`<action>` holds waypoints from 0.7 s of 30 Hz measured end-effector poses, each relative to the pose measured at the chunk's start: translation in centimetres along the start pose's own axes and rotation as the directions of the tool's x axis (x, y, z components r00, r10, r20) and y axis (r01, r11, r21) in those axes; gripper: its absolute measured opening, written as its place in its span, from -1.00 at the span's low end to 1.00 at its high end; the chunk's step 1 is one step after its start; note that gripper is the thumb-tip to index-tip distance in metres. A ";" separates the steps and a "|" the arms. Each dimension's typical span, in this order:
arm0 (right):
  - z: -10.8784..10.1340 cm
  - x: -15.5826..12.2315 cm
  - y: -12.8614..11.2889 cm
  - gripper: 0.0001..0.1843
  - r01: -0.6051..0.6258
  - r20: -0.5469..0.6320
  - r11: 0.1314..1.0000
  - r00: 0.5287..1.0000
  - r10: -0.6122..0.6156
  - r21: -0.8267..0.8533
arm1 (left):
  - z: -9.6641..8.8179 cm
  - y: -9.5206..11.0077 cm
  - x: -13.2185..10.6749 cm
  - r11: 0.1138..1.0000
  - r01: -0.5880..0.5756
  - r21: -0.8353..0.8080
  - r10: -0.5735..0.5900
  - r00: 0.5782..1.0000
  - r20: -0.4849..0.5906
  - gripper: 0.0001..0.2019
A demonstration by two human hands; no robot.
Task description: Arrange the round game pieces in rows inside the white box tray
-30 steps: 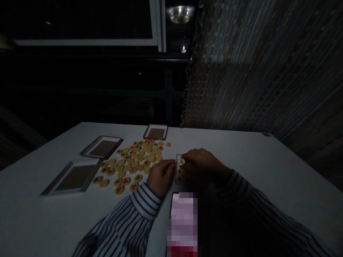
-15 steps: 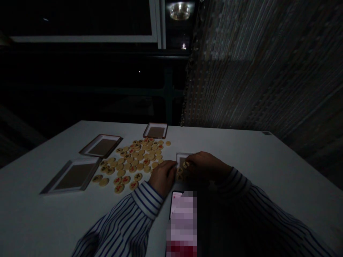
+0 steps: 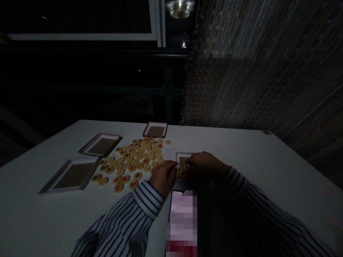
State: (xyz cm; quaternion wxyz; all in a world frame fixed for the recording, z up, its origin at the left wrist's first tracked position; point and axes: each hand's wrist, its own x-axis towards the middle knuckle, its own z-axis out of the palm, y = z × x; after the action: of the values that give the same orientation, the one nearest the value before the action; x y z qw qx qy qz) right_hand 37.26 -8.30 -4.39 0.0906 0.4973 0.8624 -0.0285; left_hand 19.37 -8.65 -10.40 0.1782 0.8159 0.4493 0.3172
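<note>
A shallow open box (image 3: 184, 154) with a pale rim lies in front of me, partly covered by my hands. My left hand (image 3: 164, 175) has its fingers curled at the left rim, holding the box. Over the box's right side, my right hand (image 3: 205, 163) pinches a round Chinese chess piece (image 3: 186, 166) with a dark character. Beside that piece, two more Chinese chess pieces (image 3: 179, 170) lie face up in the box, near its left wall. Shadow hides the box's near right part and most of my right fingertips.
Many loose Chinese chess pieces (image 3: 139, 157), some face down, spread left of my hands. Shallow trays stand around them: a far tray (image 3: 155, 135), a left tray (image 3: 99, 145) and a near-left tray (image 3: 71, 175). A lit phone (image 3: 177, 203) lies nearest me. A bead curtain (image 3: 241, 71) hangs behind the table.
The piece in my right hand has come down slightly and now sits level with the upper piece in the box. My left hand has stayed at the rim.
</note>
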 end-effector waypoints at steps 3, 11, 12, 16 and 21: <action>0.0 0.0 -0.1 -0.72 -0.002 -0.002 1.000 1.000 0.002 -0.004 | 0.1 -0.1 0.0 1.000 -0.007 0.002 0.007 1.000 0.000 -0.78; 0.0 0.0 -0.2 -0.73 -0.003 0.014 1.000 1.000 0.003 0.008 | 0.0 -0.1 -0.1 1.000 -0.022 0.012 0.022 1.000 0.001 -0.78; 0.0 0.0 -0.2 -0.72 -0.002 0.013 1.000 1.000 0.002 0.008 | 0.0 -0.1 -0.1 1.000 -0.023 0.016 0.023 1.000 0.000 -0.78; 0.0 0.0 -0.1 -0.71 0.002 0.034 1.000 0.999 -0.002 0.009 | 0.1 -0.2 -0.1 1.000 -0.023 0.016 0.023 1.000 0.003 -0.78; 0.3 0.0 0.1 -0.72 0.016 0.011 1.000 1.000 -0.016 0.004 | 0.0 0.1 0.0 1.000 -0.005 0.010 0.005 1.000 0.014 -0.78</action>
State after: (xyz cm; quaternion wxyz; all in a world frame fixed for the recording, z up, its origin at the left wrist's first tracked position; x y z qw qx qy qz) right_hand 37.35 -8.34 -4.63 0.0942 0.4906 0.8657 -0.0336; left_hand 19.40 -8.73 -10.36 0.1765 0.8202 0.4475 0.3096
